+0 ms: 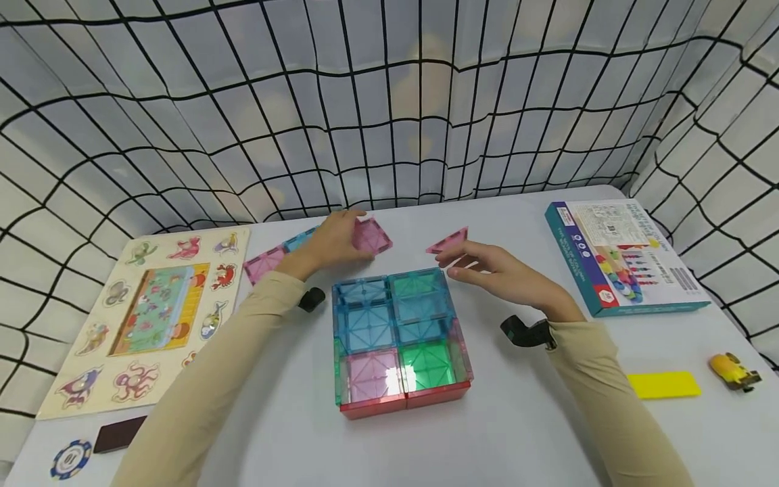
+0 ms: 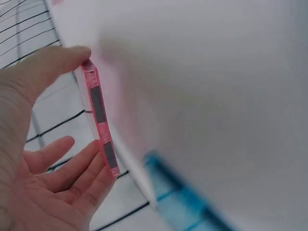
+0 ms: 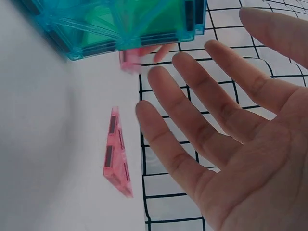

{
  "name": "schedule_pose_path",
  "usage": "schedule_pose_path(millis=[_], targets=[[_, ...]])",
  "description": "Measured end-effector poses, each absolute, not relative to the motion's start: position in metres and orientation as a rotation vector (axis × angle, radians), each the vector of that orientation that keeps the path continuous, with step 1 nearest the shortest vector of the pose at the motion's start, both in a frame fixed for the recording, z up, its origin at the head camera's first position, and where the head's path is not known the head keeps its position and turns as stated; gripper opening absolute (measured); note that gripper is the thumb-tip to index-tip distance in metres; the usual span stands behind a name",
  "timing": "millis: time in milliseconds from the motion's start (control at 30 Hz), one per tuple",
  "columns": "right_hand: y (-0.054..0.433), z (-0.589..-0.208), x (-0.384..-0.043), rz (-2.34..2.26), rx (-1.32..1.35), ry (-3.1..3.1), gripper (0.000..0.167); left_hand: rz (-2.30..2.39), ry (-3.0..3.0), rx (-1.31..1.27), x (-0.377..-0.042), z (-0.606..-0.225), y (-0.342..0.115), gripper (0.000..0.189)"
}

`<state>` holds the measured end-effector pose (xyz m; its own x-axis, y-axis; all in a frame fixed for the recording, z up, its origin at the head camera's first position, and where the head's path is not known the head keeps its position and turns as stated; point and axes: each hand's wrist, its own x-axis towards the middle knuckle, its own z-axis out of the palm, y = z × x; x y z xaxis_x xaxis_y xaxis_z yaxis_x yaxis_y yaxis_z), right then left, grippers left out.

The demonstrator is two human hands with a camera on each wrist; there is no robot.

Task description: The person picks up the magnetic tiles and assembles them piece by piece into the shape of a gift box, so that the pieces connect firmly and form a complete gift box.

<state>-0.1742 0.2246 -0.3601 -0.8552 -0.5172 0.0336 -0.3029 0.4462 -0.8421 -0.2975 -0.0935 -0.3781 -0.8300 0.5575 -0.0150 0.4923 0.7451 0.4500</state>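
Note:
A square pink translucent magnetic tile (image 1: 372, 237) is pinched between the thumb and fingers of my left hand (image 1: 333, 242) behind the tile structure; its edge with dark magnets shows in the left wrist view (image 2: 102, 125). My right hand (image 1: 496, 272) hovers with loosely extended fingers and holds nothing. Just beyond its fingertips a pink triangular tile (image 1: 449, 241) stands tilted on the table. In front of me sits a low square structure of magnetic tiles (image 1: 406, 400), with blue, green, pink and red pieces. A pink tile (image 1: 264, 264) and a blue tile (image 1: 298, 239) lie left of my left hand.
A wooden sea-animal puzzle board (image 1: 230, 277) lies at left, with a poker chip (image 1: 71, 460) and a dark brown block (image 1: 118, 435) below it. On the right are a boxed toy set (image 1: 633, 257), a yellow block (image 1: 665, 385) and a toy car (image 1: 734, 371). Black netting (image 1: 420, 164) borders the table's back.

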Motion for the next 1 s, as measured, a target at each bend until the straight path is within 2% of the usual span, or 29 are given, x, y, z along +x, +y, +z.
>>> schedule_pose_path(millis=[133, 300, 433, 567, 800, 1000], targets=[[0.225, -0.362, -0.172, -1.373, -0.708, 2.452, 0.042, 0.781, 2.756, 0.923, -0.281, -0.346, -0.105, 0.084], [0.223, -0.36, -0.166, -1.309, -0.737, 2.438, 0.073, 0.852, 2.678, 1.118, -0.232, -0.304, -0.112, 0.084], [0.219, -0.357, -0.161, -1.215, -0.795, 2.501, 0.088, 0.805, 2.635, 1.213, -0.192, -0.297, -0.11, 0.085], [0.211, -0.355, -0.159, -1.14, -0.823, 2.56, 0.086, 0.767, 2.628, 1.206, -0.171, -0.307, -0.108, 0.083], [0.195, -0.355, -0.158, -1.137, -0.86, 2.557, 0.081, 0.77, 2.615, 1.184, -0.162, -0.317, -0.114, 0.076], [0.187, -0.355, -0.158, -1.146, -0.863, 2.539, 0.081, 0.765, 2.654, 1.137, -0.154, -0.318, -0.123, 0.082]])
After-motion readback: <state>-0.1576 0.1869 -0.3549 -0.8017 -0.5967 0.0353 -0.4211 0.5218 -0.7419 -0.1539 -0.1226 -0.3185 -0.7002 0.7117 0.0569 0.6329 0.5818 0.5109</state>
